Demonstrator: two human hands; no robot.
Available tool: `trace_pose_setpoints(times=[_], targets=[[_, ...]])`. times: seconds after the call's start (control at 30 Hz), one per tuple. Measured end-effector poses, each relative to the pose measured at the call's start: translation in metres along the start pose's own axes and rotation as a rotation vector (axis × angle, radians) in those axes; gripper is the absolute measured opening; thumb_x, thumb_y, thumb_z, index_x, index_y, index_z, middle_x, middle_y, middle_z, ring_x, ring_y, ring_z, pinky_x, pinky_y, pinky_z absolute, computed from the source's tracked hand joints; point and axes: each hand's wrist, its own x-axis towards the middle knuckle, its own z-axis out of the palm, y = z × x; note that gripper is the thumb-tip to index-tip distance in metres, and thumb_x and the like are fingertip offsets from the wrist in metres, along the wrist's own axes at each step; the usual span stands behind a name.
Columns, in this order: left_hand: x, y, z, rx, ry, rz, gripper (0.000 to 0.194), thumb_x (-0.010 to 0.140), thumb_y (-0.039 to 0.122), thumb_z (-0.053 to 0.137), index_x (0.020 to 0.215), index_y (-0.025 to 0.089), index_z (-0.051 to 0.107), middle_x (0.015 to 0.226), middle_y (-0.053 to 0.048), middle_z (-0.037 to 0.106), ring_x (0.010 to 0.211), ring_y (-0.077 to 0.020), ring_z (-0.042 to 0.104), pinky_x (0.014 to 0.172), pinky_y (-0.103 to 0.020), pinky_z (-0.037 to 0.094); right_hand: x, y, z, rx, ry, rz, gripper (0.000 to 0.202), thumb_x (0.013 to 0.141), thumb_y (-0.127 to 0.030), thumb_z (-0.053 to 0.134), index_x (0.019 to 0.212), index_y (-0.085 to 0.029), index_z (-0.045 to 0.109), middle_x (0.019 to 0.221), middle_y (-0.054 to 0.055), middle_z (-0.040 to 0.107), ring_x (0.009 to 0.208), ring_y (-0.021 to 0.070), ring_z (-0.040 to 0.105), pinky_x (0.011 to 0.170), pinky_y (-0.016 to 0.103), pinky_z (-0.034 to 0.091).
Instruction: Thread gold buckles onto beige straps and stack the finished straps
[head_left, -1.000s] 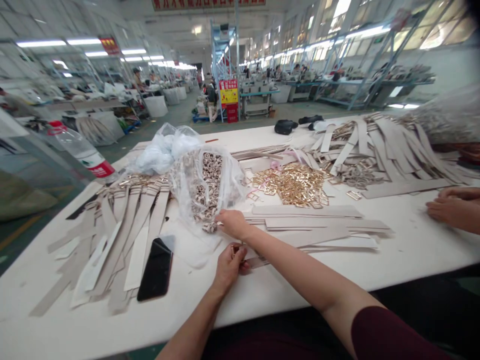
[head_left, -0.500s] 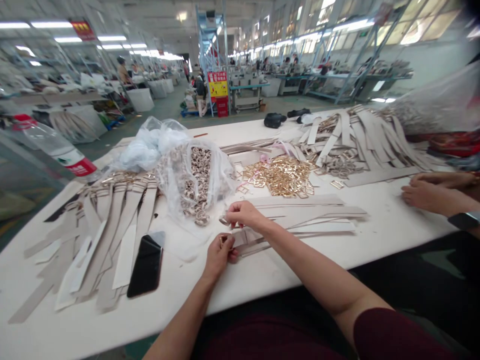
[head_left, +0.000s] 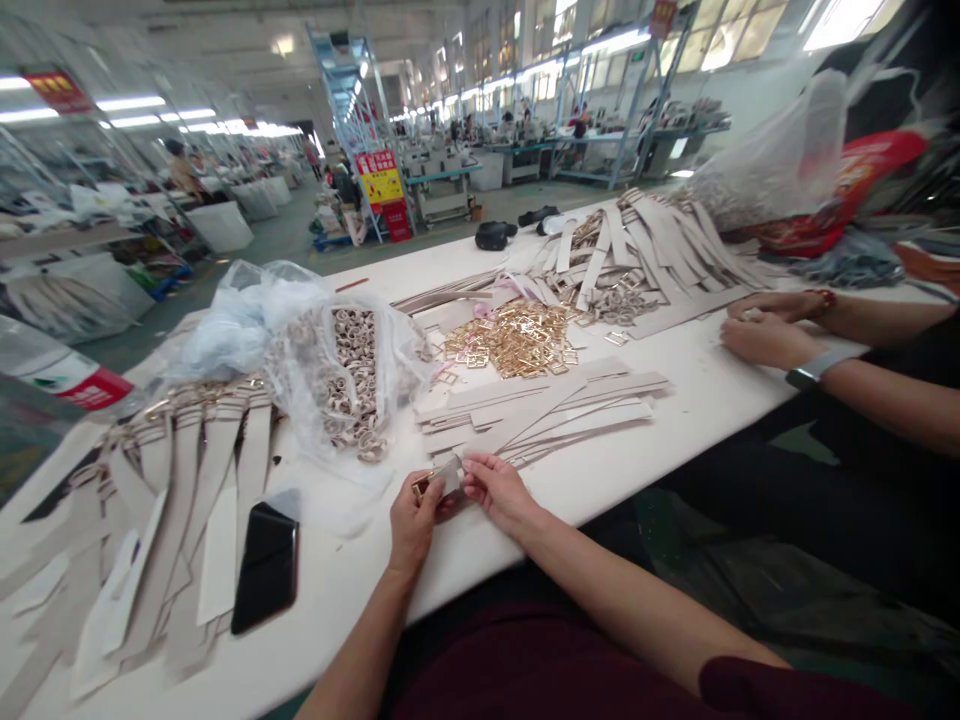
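My left hand (head_left: 411,518) is closed around a gold buckle (head_left: 423,486) and the end of a beige belt strap (head_left: 452,474). My right hand (head_left: 501,492) is closed in a pinch at the strap's edge, just right of the left hand. Its fingertips partly hide what they grip; a small loop there cannot be made out. Behind both hands lies a stack of flat beige straps (head_left: 555,405). A heap of gold buckles (head_left: 525,340) sits beyond them. To its left, a clear plastic bag (head_left: 409,345) spills beige belt loops (head_left: 352,370).
Straps with buckles (head_left: 195,480) fan out at the left beside a black phone (head_left: 265,568). A plastic bottle (head_left: 97,388) lies at the left edge. Another person's hands (head_left: 772,330) work at the right, near a large strap pile (head_left: 660,240). The white table (head_left: 360,590) ends close to me.
My right hand has come down from beside the bag to the strap at my left hand. The strap end now stands raised between both hands. The view has turned to the right.
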Motion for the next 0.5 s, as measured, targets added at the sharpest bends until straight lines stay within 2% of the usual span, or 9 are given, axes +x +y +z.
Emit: trace_pose_setpoints(times=[0.1, 0.23, 0.3, 0.37, 0.5], targets=[[0.001, 0.000, 0.000, 0.001, -0.006, -0.010, 0.037, 0.074, 0.048, 0.064, 0.096, 0.020, 0.055, 0.074, 0.002, 0.064, 0.060, -0.0146, 0.064, 0.058, -0.027, 0.054, 0.001, -0.002, -0.003, -0.024, -0.031, -0.060, 0.032, 0.059, -0.032, 0.077, 0.080, -0.016, 0.060, 0.061, -0.003, 0.062, 0.055, 0.0086, 0.058, 0.054, 0.020, 0.050], [0.002, 0.000, -0.001, 0.007, -0.019, -0.026, 0.036, 0.075, 0.047, 0.064, 0.096, 0.020, 0.054, 0.077, 0.002, 0.063, 0.058, -0.0136, 0.063, 0.057, -0.026, 0.054, -0.005, -0.006, -0.014, -0.352, -0.093, -0.310, 0.022, 0.067, -0.028, 0.070, 0.085, -0.016, 0.066, 0.075, 0.001, 0.066, 0.066, 0.0105, 0.058, 0.059, 0.021, 0.048], [0.002, -0.001, -0.001, 0.008, -0.026, -0.026, 0.035, 0.076, 0.046, 0.063, 0.096, 0.020, 0.054, 0.078, 0.002, 0.063, 0.058, -0.0132, 0.063, 0.057, -0.026, 0.054, -0.006, -0.007, -0.017, -0.494, -0.114, -0.383, 0.023, 0.070, -0.028, 0.066, 0.090, -0.018, 0.068, 0.082, 0.002, 0.068, 0.071, 0.0121, 0.059, 0.061, 0.022, 0.048], [0.002, -0.001, -0.002, 0.010, -0.038, -0.025, 0.034, 0.077, 0.046, 0.062, 0.097, 0.020, 0.054, 0.077, 0.002, 0.063, 0.058, -0.0129, 0.063, 0.057, -0.026, 0.054, -0.006, -0.007, -0.016, -0.527, -0.113, -0.389, 0.025, 0.072, -0.030, 0.065, 0.093, -0.018, 0.068, 0.083, 0.003, 0.068, 0.072, 0.0134, 0.059, 0.059, 0.022, 0.047], [0.002, -0.001, -0.003, 0.025, -0.054, -0.025, 0.036, 0.076, 0.045, 0.064, 0.099, 0.019, 0.054, 0.079, 0.002, 0.061, 0.057, -0.0124, 0.062, 0.056, -0.025, 0.054, 0.000, -0.006, -0.012, -0.457, -0.007, -0.324, 0.026, 0.071, -0.034, 0.063, 0.089, -0.017, 0.068, 0.070, 0.001, 0.065, 0.057, 0.0117, 0.054, 0.047, 0.021, 0.044]])
